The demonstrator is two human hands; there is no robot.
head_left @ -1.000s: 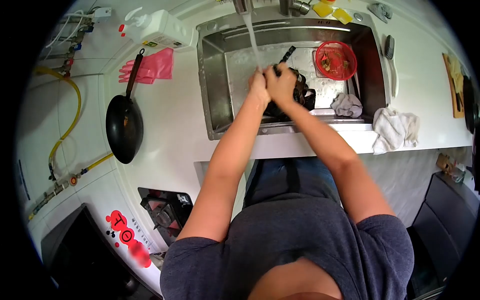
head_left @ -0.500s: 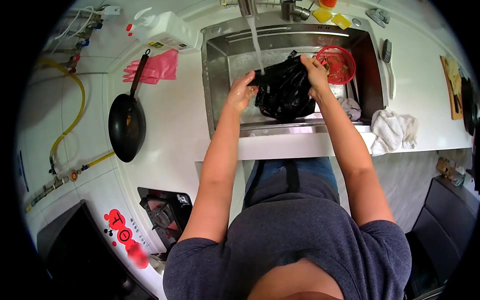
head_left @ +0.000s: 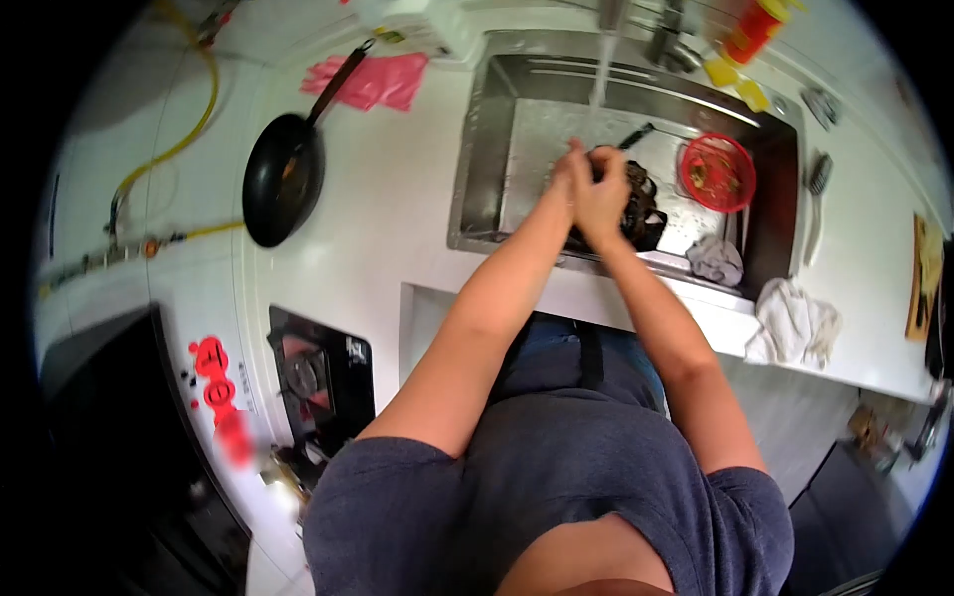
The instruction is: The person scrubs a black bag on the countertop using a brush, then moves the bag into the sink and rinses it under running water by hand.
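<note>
L hand & R hand pressed tog. beside dk bundle nr sink's front edge, fingers curled, can't tell if gripping.

Hands over sink, basket right, pan left

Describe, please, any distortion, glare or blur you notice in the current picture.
Head view: wide-angle curving, with black corners; head view: bright highlights on the metal sink; head view: the lower end of the red decal is smeared, and the black item is too dark for fine detail.
</note>
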